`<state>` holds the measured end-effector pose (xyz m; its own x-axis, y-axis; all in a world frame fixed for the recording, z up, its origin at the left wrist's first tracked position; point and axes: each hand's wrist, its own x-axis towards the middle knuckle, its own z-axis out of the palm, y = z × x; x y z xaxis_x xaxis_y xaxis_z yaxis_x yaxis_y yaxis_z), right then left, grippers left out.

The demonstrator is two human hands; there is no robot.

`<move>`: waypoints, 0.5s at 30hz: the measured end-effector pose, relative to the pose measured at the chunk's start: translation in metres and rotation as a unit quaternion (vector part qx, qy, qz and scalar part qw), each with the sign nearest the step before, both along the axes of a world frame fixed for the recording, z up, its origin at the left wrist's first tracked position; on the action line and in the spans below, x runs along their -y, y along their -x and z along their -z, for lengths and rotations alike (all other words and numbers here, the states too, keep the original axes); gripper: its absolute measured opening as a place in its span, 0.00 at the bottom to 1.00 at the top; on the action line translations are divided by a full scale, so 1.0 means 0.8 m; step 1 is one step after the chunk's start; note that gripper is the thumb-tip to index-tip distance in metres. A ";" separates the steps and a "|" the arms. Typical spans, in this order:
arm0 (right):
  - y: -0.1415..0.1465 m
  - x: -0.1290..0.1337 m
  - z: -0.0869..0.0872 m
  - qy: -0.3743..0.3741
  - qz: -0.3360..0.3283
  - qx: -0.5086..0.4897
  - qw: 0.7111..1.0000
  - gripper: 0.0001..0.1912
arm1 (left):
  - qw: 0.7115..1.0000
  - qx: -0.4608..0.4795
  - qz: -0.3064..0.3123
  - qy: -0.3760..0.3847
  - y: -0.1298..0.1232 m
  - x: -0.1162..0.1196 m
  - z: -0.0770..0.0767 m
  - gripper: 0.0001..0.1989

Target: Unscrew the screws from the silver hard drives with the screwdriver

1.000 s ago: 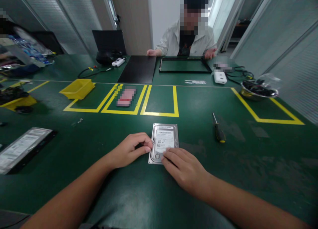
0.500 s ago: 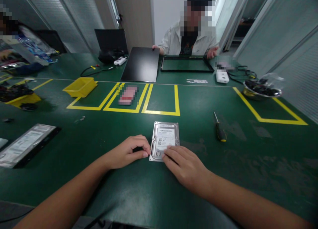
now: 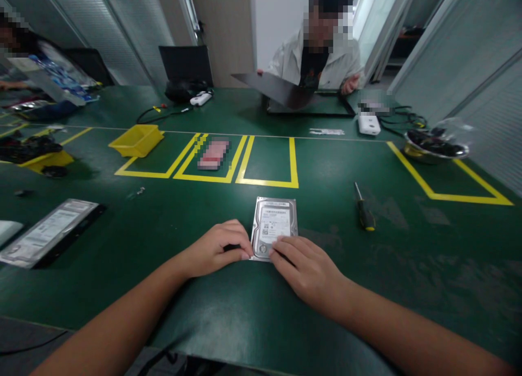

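Note:
A silver hard drive (image 3: 274,219) with a white label lies flat on the green table (image 3: 228,321) between my hands. My left hand (image 3: 222,248) is at its lower left corner, thumb and fingertips drawn together there; whatever they pinch is too small to make out. My right hand (image 3: 305,267) rests over the drive's lower right part, palm down, fingers extended and covering that corner. To the right lies a screwdriver (image 3: 364,210) with a black and yellow handle.
Another drive (image 3: 49,232) on a black plate lies at left. Beyond are a yellow bin (image 3: 136,141), a pink object (image 3: 213,155), yellow tape outlines and a metal bowl (image 3: 434,148). Across the table a person (image 3: 318,55) holds a dark panel (image 3: 281,91) above a black frame (image 3: 346,107).
The person across has lifted and tilted the dark panel over the frame. My left fingertips have closed in on the drive's corner; my right hand stays on the drive. The view has shifted slightly.

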<state>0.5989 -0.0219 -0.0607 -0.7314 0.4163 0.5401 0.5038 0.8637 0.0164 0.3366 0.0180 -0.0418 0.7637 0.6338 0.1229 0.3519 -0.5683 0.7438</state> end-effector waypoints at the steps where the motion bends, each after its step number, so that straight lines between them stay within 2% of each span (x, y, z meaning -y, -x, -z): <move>1: 0.000 0.000 0.000 -0.001 -0.001 0.000 1.000 0.13 | 1.000 -0.002 0.001 -0.004 0.000 0.000 0.000 0.08; 15: 0.001 -0.003 0.001 0.002 -0.006 -0.007 1.000 0.11 | 1.000 0.007 0.014 -0.027 -0.001 0.001 0.000 0.09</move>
<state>0.5983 -0.0199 -0.0612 -0.7286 0.4090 0.5494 0.4930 0.8700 0.0062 0.3372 0.0168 -0.0419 0.7791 0.6044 0.1665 0.3258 -0.6172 0.7162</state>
